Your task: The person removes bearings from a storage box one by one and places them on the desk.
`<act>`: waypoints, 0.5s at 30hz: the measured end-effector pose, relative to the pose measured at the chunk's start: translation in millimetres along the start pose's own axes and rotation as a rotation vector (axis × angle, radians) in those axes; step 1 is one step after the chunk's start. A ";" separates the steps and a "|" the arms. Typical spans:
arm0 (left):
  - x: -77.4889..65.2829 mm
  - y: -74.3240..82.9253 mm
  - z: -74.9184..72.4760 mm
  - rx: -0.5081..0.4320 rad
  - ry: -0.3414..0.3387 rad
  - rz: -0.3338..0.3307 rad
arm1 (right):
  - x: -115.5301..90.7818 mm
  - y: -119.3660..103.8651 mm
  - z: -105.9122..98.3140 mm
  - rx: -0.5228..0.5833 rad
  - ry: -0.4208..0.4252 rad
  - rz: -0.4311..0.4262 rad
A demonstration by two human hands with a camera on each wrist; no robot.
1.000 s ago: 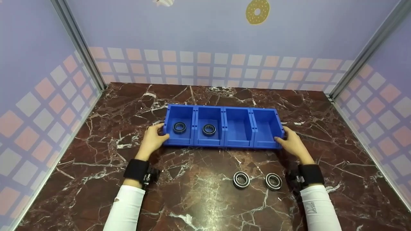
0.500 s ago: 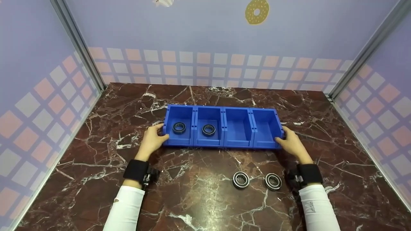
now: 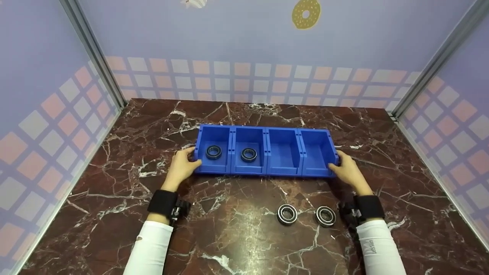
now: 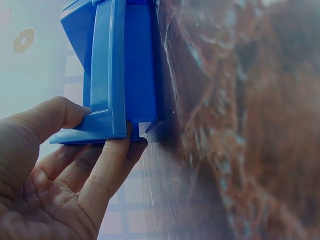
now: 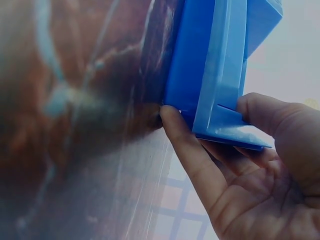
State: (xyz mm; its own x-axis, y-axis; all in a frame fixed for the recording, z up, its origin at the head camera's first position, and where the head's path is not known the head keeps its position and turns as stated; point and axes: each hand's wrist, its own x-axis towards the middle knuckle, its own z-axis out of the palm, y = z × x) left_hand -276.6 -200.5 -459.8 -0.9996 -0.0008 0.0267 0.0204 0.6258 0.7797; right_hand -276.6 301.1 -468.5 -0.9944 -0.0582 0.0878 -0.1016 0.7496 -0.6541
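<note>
A blue four-compartment storage bin (image 3: 248,170) stands on the marbled table between both hands. My left hand (image 3: 182,165) grips its left end wall, thumb over the front rim and fingers along the outside. At the opposite end my right hand (image 3: 347,170) holds the right wall the same way; the right wrist view shows the thumb on the bin's edge (image 5: 227,125). One ball bearing (image 3: 214,152) lies in the leftmost compartment, another bearing (image 3: 249,154) in the second. The two right compartments hold nothing. Two more bearings, one (image 3: 287,214) beside the other (image 3: 326,216), lie in front of the bin.
The dark red marbled table (image 3: 237,236) reaches a tiled-pattern back wall (image 3: 263,80). Side panels close it in at left (image 3: 46,114) and right (image 3: 454,110), meeting the back at grey metal posts. Each wrist wears a black strap with a small camera.
</note>
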 end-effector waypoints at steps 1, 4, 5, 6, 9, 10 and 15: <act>0.4 0.3 0.4 -0.002 -0.002 0.001 | -0.2 0.0 -0.4 -0.001 0.003 0.001; 0.9 1.1 1.1 -0.005 -0.003 0.001 | -0.1 0.3 -0.9 -0.002 0.003 0.004; 1.0 1.0 1.3 -0.006 -0.001 0.001 | 0.0 0.6 -0.8 -0.001 0.002 0.005; 1.1 0.7 1.4 -0.005 0.003 0.002 | 0.2 0.9 -0.7 0.000 -0.001 0.006; 1.1 -0.7 2.0 -0.004 0.009 0.003 | 0.8 1.9 -0.2 0.006 -0.004 0.010; 1.1 -0.6 1.9 -0.005 0.009 0.003 | 0.9 2.0 -0.3 0.009 -0.005 0.011; 0.8 0.3 1.4 -0.008 0.003 -0.001 | 0.8 2.2 -0.1 0.013 -0.006 0.012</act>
State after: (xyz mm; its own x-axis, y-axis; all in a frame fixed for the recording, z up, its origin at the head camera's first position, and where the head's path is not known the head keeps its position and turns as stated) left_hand -277.5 -199.2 -460.4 -0.9996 -0.0036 0.0274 0.0193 0.6195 0.7848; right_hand -277.6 302.9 -469.8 -0.9957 -0.0535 0.0751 -0.0900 0.7419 -0.6645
